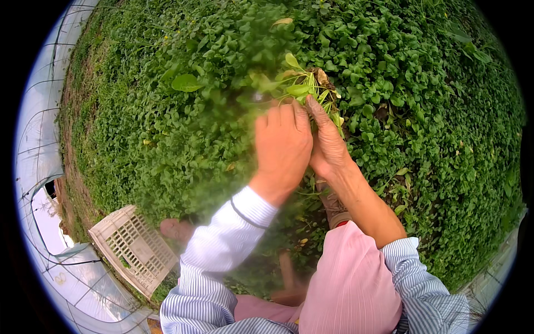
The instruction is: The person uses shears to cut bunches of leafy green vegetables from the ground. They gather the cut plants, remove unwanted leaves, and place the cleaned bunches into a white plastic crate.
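Observation:
A bunch of leafy green plants (311, 85) with pale stems, some browned leaves and soil at the root end is held up before me. My right hand (328, 142) grips it from the right, with a soil-stained thumb across the stems. Against it from the left, my left hand (283, 146) has its fingers curled at the leaves and touches the right hand. Whether the left fingers are closed on a leaf is hidden by the back of that hand. Low green plants (200, 137) grow densely beneath both hands.
A pale plastic crate (133, 250) stands tilted at the lower left. Plastic sheeting on a frame (41, 108) curves along the left edge. My shoe (333, 206) rests among the plants below my right hand. Part of a wooden stool or similar thing (287, 271) shows near my legs.

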